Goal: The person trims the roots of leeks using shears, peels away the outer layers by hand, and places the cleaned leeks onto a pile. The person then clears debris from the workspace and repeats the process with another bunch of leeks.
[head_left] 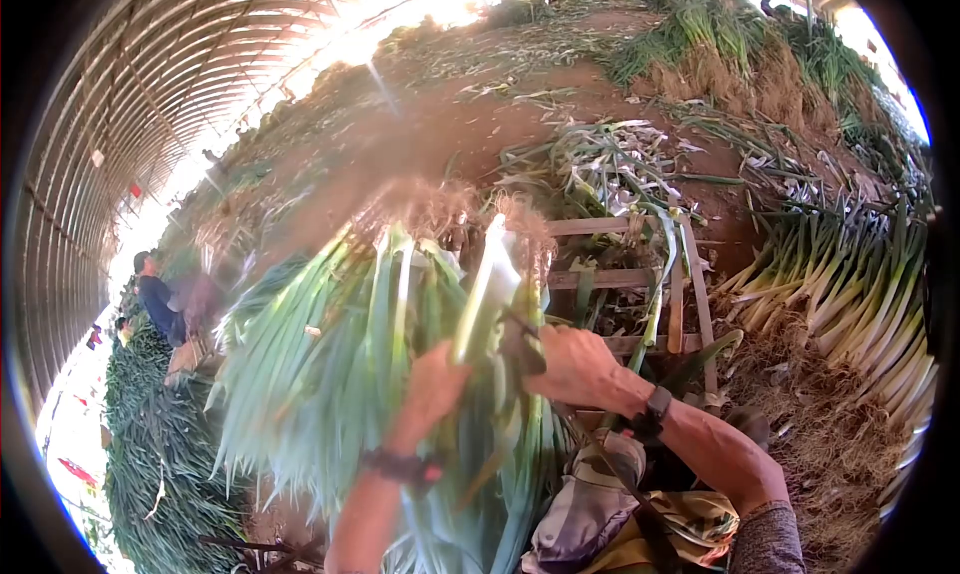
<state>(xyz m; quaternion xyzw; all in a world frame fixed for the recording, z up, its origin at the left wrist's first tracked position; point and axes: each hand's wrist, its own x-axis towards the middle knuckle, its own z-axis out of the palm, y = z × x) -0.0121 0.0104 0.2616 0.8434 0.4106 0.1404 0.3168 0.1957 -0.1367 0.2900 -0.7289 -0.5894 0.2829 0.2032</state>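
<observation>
My left hand, blurred by motion, is wrapped round a long green onion, its white root end pointing away from me. My right hand is closed just right of that stalk. A dark, narrow piece shows at its fingers; I cannot tell what it is. Beneath both hands lies a thick heap of green onions, leaves hanging toward me and brown roots at the far side. Each wrist wears a dark band.
A wooden slatted frame stands right of the heap, with stripped leaves behind it. Rooted green onions lie in a row at right, and more bundles stand farther back. A person is at left beside a leafy green pile.
</observation>
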